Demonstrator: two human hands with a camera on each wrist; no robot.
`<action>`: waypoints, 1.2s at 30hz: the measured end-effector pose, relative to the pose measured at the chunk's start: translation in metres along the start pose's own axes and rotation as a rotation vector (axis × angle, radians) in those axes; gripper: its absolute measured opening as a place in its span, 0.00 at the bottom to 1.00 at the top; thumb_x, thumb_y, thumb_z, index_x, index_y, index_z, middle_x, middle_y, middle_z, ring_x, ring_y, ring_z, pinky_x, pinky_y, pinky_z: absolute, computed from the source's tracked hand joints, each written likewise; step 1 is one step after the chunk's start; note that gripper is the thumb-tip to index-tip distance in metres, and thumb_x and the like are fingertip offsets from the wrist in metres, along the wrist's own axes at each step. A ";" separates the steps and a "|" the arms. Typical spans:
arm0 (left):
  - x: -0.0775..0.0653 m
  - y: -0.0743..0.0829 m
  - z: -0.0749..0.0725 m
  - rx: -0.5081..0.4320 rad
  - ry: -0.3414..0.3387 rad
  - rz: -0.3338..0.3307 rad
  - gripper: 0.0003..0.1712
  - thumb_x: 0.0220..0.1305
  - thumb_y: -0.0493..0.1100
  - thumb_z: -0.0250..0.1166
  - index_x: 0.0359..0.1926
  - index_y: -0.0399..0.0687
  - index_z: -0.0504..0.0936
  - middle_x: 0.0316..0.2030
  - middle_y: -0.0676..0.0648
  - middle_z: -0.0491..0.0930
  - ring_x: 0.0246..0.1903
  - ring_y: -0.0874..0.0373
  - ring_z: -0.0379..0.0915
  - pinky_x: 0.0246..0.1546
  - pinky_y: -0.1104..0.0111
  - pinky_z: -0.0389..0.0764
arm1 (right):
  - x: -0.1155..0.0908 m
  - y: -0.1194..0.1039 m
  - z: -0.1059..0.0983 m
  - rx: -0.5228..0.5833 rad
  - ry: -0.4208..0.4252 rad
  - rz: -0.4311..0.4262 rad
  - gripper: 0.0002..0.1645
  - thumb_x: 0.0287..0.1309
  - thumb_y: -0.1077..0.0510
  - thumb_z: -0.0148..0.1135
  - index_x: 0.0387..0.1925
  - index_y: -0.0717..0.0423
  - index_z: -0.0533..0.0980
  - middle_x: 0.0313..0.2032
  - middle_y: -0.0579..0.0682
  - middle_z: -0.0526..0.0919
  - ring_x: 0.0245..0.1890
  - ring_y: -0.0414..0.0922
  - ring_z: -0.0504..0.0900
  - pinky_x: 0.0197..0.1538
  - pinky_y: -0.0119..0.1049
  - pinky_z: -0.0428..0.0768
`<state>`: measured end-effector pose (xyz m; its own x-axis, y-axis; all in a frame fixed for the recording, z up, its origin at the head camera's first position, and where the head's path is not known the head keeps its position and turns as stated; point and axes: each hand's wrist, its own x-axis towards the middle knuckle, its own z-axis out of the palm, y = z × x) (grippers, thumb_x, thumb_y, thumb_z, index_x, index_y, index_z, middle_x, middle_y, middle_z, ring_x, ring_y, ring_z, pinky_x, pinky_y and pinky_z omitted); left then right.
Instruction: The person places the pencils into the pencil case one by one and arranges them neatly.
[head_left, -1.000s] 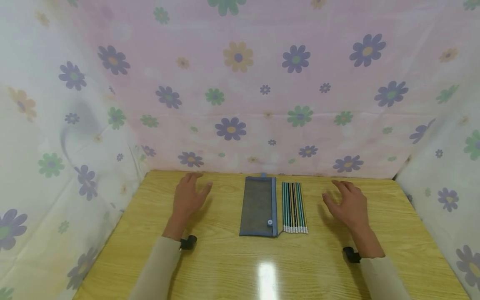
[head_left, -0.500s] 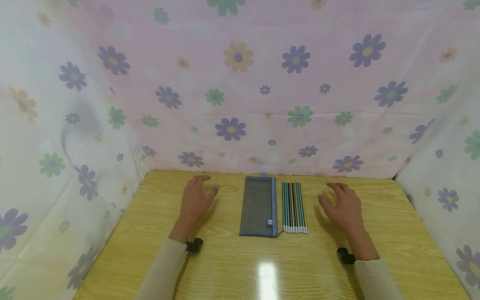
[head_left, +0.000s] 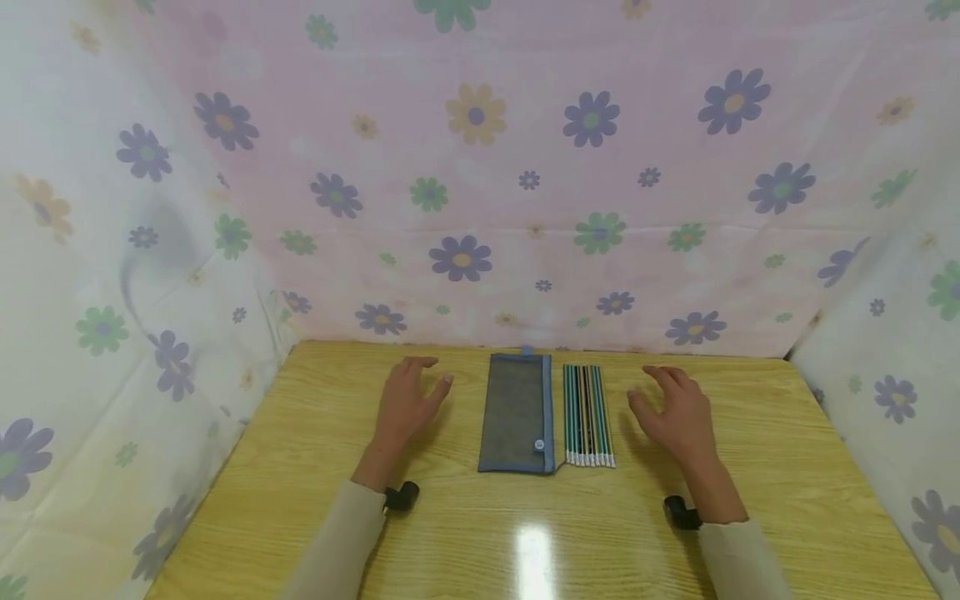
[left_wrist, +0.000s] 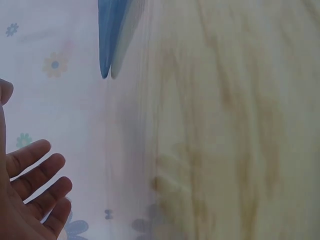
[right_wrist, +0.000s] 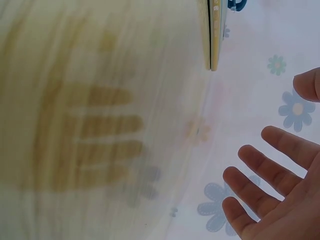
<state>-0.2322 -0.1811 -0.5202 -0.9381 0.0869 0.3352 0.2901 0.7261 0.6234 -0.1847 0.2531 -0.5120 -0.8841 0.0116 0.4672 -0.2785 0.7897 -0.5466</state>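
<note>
A grey mesh zip pouch with blue edging lies flat near the middle of the table. Just to its right, a row of several pencils, green, black and yellowish, lies side by side with the white eraser ends toward the person. My left hand hovers left of the pouch, fingers spread and holding nothing. On the other side, my right hand is held right of the pencils, apart from them, its fingers loosely extended. The blue pouch edge shows at the top of the left wrist view.
The wood-grain table reaches back to a flowered cloth, which also closes off both sides. Each wrist carries a small black camera. A bright light reflection lies on the table's front middle.
Both hands have moved inward, the left one to the right and the right one to the left, closer to the pouch and pencils. Those two have stayed in place.
</note>
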 end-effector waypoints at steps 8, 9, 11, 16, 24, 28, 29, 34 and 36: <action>-0.002 0.008 0.009 -0.024 -0.017 0.007 0.30 0.76 0.56 0.66 0.66 0.40 0.80 0.61 0.39 0.79 0.63 0.39 0.72 0.65 0.43 0.73 | -0.001 -0.003 0.004 0.010 0.008 -0.001 0.27 0.67 0.54 0.68 0.60 0.67 0.80 0.57 0.71 0.80 0.54 0.72 0.79 0.53 0.72 0.74; -0.002 0.008 0.010 -0.026 -0.017 0.008 0.30 0.77 0.56 0.66 0.67 0.40 0.80 0.62 0.39 0.79 0.63 0.39 0.72 0.65 0.43 0.73 | -0.001 -0.003 0.004 0.012 0.006 0.001 0.27 0.67 0.54 0.69 0.60 0.67 0.80 0.57 0.71 0.80 0.54 0.72 0.78 0.53 0.72 0.74; -0.003 0.010 0.012 -0.037 -0.014 0.004 0.29 0.76 0.56 0.66 0.66 0.40 0.80 0.62 0.39 0.79 0.64 0.39 0.72 0.65 0.43 0.72 | 0.000 -0.003 0.006 0.013 0.003 0.000 0.26 0.67 0.54 0.69 0.60 0.68 0.80 0.57 0.71 0.80 0.55 0.72 0.79 0.53 0.72 0.75; -0.003 0.017 0.019 -0.079 -0.005 0.013 0.29 0.75 0.55 0.68 0.66 0.39 0.81 0.60 0.41 0.80 0.64 0.40 0.71 0.66 0.43 0.72 | 0.001 -0.004 0.010 0.028 -0.025 0.020 0.26 0.68 0.54 0.68 0.61 0.67 0.80 0.59 0.71 0.80 0.57 0.72 0.78 0.55 0.71 0.75; -0.005 0.030 0.031 -0.112 -0.014 0.069 0.28 0.74 0.53 0.69 0.65 0.39 0.81 0.58 0.39 0.81 0.62 0.40 0.72 0.64 0.43 0.73 | 0.001 -0.011 0.012 0.044 -0.080 0.059 0.27 0.70 0.53 0.66 0.63 0.66 0.79 0.59 0.70 0.79 0.58 0.72 0.78 0.56 0.71 0.75; -0.006 0.035 0.037 -0.113 -0.024 0.070 0.28 0.74 0.52 0.68 0.66 0.40 0.81 0.57 0.41 0.81 0.61 0.41 0.73 0.62 0.45 0.73 | 0.002 -0.014 0.012 0.040 -0.095 0.061 0.27 0.70 0.54 0.66 0.63 0.67 0.79 0.59 0.70 0.80 0.57 0.71 0.78 0.56 0.70 0.76; -0.006 0.037 0.039 -0.111 -0.031 0.070 0.28 0.75 0.53 0.68 0.66 0.41 0.80 0.57 0.42 0.81 0.61 0.41 0.73 0.62 0.45 0.73 | 0.002 -0.014 0.013 0.038 -0.101 0.062 0.27 0.70 0.54 0.66 0.63 0.67 0.79 0.59 0.70 0.80 0.57 0.71 0.78 0.56 0.70 0.76; -0.006 0.043 0.048 -0.088 -0.049 0.078 0.29 0.75 0.56 0.67 0.66 0.41 0.80 0.57 0.43 0.82 0.61 0.42 0.73 0.63 0.47 0.73 | 0.003 -0.014 0.015 0.039 -0.124 0.047 0.25 0.69 0.56 0.66 0.61 0.67 0.80 0.57 0.70 0.81 0.56 0.70 0.80 0.55 0.69 0.78; -0.006 0.046 0.050 -0.079 -0.051 0.087 0.30 0.75 0.56 0.67 0.66 0.41 0.80 0.56 0.43 0.82 0.61 0.42 0.73 0.64 0.46 0.73 | 0.003 -0.014 0.016 0.038 -0.128 0.040 0.24 0.69 0.57 0.67 0.61 0.68 0.81 0.56 0.70 0.81 0.55 0.70 0.80 0.54 0.69 0.78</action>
<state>-0.2227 -0.1143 -0.5294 -0.9167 0.1834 0.3551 0.3827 0.6588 0.6477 -0.1893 0.2325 -0.5144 -0.9347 -0.0381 0.3534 -0.2543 0.7663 -0.5901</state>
